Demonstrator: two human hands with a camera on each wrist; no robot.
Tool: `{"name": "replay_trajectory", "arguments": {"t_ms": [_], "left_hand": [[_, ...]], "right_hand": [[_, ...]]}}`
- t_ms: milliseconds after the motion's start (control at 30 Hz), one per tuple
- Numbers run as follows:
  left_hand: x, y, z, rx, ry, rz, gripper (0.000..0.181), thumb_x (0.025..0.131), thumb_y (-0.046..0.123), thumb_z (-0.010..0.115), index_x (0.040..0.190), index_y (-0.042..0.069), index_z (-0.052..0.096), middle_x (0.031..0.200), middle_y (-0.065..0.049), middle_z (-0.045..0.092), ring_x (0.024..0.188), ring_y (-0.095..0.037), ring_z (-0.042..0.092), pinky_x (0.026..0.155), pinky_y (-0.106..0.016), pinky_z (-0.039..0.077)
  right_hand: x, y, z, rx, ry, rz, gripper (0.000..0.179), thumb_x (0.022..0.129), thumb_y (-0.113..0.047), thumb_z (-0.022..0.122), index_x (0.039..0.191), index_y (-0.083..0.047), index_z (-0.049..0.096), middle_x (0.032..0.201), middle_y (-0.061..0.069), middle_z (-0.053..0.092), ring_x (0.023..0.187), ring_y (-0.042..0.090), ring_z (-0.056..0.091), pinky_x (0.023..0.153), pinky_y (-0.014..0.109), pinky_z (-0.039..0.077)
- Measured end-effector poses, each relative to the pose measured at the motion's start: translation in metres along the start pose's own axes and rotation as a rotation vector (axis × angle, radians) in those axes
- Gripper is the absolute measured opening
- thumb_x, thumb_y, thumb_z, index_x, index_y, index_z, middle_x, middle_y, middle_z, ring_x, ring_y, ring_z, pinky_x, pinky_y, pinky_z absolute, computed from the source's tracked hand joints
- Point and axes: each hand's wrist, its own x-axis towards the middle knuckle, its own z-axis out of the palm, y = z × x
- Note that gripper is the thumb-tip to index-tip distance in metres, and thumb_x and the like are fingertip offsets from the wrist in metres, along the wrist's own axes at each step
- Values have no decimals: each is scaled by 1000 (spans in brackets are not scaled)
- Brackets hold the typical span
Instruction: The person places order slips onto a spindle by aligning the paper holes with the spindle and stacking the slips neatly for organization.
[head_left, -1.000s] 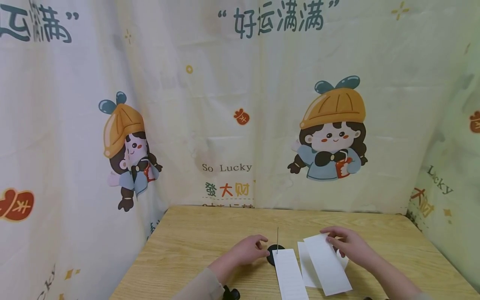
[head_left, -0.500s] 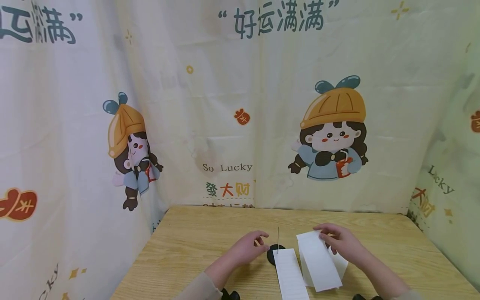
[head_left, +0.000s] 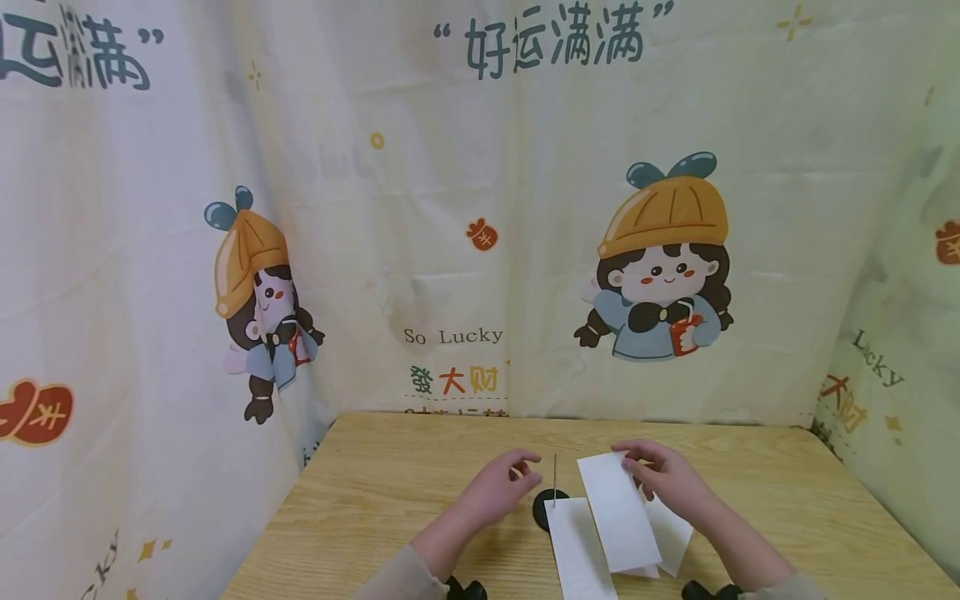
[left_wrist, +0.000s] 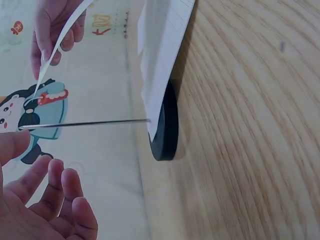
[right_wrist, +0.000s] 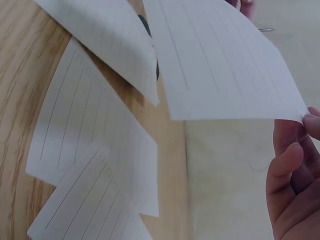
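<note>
A lined white paper slip point(head_left: 618, 512) is pinched at its top right corner by my right hand point(head_left: 667, 475), thumb against fingers. It hangs tilted over other paper. To its left rises a thin metal spike point(left_wrist: 90, 123) on a round black base point(left_wrist: 171, 125), a bill spike. Another lined slip point(head_left: 577, 550) is impaled low on the spike, lying over the base. My left hand point(head_left: 501, 487) hovers left of the spike, fingers loosely bent and holding nothing. In the left wrist view its thumb is close to the spike's tip.
More lined slips point(right_wrist: 90, 125) lie overlapping on the wooden table point(head_left: 420, 458), under and right of the held one. A patterned curtain point(head_left: 450, 275) hangs behind the table. Dark wrist devices point(head_left: 467, 590) show at the lower edge.
My right hand has moved left and a little up with the pinched slip, bringing it closer to the spike. My left hand has risen slightly beside the spike.
</note>
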Motion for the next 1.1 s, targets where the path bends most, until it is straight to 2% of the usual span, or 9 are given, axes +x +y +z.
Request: {"name": "replay_trajectory", "arguments": {"t_ms": [167,300,500,733,1100], "left_hand": [[3,4,3,-41,45,-12,33,96,46,61,123,27,64,101,8,57,88,-13,55,66,-34,47],[6,8,5,-51,78,-8,32,97,48,59,120,26,65,102,7,59,90,-13,56,69,-35,47],[9,13,8,-105,99,-7,32,99,47,57,117,23,66,101,5,59,90,-15,58,70,-36,48],[12,19,12,-177,115,-5,32,99,45,56,115,19,68,97,3,63,94,-25,63,71,-35,48],[16,25,15,-132,110,-29,27,96,41,64,109,18,68,97,5,61,87,-17,60,73,-36,50]], "right_hand": [[5,-4,5,17,36,40,32,99,-18,61,129,-6,61,98,10,58,67,23,57,57,36,50],[8,-8,11,21,57,41,31,99,-17,61,129,-6,61,98,11,59,66,22,56,57,36,51],[12,-11,21,29,83,22,29,99,-13,60,127,-7,62,97,11,60,63,21,55,55,34,50],[15,-18,30,62,84,15,29,99,-12,61,127,-6,62,97,11,60,63,22,56,56,35,49],[19,-18,39,88,68,3,30,99,-13,60,128,-5,61,96,10,60,61,21,55,55,32,48]]}}
